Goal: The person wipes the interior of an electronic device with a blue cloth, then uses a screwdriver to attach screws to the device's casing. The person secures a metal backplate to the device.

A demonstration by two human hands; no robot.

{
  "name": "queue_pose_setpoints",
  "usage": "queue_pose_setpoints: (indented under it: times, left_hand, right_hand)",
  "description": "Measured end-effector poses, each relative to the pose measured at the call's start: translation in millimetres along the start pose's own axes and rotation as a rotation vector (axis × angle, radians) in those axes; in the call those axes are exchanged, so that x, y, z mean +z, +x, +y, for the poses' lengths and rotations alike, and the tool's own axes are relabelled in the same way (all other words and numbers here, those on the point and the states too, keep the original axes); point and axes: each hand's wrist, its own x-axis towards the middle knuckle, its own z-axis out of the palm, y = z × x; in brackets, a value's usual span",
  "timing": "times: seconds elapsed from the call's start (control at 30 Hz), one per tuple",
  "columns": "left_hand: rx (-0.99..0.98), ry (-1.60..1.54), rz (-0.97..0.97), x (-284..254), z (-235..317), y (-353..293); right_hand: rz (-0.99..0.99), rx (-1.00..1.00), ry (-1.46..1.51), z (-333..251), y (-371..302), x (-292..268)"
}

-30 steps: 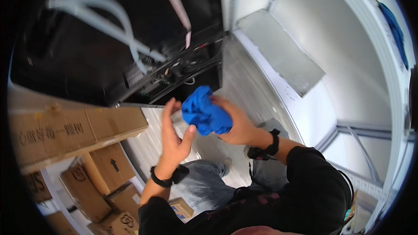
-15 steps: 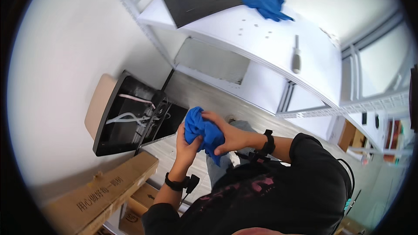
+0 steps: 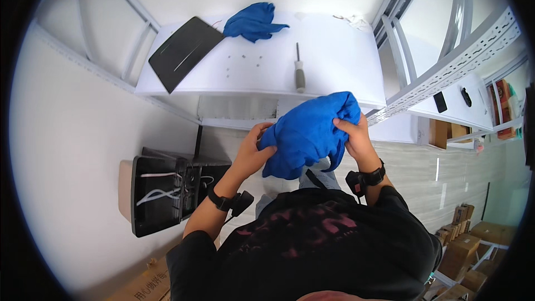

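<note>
A blue cloth (image 3: pixel 309 131) is spread between my two hands, its lower folds hanging in front of my legs. My left hand (image 3: pixel 253 153) grips its left edge, thumb on top and the other fingers partly behind the fabric. On the right side, my right hand (image 3: pixel 356 136) pinches the cloth near its upper corner, with the thumb pressed on the front. Beyond it, on the white shelf table (image 3: pixel 334 72), a screwdriver (image 3: pixel 300 69) with a grey handle lies pointing away from me.
Left on the table lies a dark flat panel (image 3: pixel 184 53), touching a second blue cloth (image 3: pixel 253 22). Several small screws (image 3: pixel 243 56) are scattered nearby. An opened black machine (image 3: pixel 161 195) with hoses stands by the left wall. Metal shelving (image 3: pixel 446 67) rises at right.
The bunched cloth has been opened out and my hands have moved apart, the right one going rightward. My view has turned to face the table squarely.
</note>
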Motion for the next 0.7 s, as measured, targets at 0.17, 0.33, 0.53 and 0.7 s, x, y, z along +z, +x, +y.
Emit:
queue_pose_setpoints:
  times: [0.17, 0.33, 0.53, 0.7]
  left_hand:
    - [0.003, -0.250, 0.172, 40, 12, 107]
    - [0.096, -0.290, 0.231, 72, 35, 202]
    - [0.011, 0.329, 0.051, 116, 12, 252]
    - [0.174, 0.557, 0.029, 120, -3, 256]
  right_hand:
    - [0.165, 0.013, 0.155, -47, 73, -49]
    - [0.243, -0.055, 0.095, -62, 146, -116]
    - [0.374, -0.046, -0.404, -38, 193, -158]
    - [0.429, -0.263, -0.236, -50, 204, -162]
